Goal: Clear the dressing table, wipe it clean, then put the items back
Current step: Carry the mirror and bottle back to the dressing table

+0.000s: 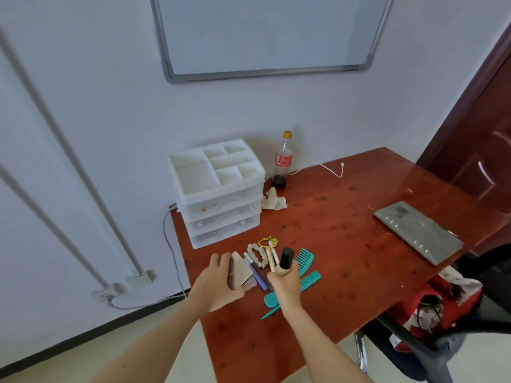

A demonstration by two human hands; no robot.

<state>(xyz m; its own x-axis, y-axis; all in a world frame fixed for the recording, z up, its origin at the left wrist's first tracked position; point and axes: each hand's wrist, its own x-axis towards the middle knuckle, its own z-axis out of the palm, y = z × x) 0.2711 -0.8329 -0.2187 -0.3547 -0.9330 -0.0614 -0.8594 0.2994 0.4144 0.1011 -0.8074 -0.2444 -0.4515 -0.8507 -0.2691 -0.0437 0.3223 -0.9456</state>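
Dressing table: red-brown wood top, speckled with marks and crumbs, so wiping looks not yet done. White drawer organiser at back left corner, top compartments empty, probably emptied for the clearing step. Grey folder lies flat near right edge, well apart from the rest. Cola bottle upright beside organiser; crumpled cloth just in front of it, likely kept ready for wiping. Small items bunched at front edge: two teal combs, scrunchie, yellow hair tie, pens and tubes. Left hand closed round a flat compact case, lifted off the pile. Right hand grips a black-capped bottle upright, presumably gathering both for removal.
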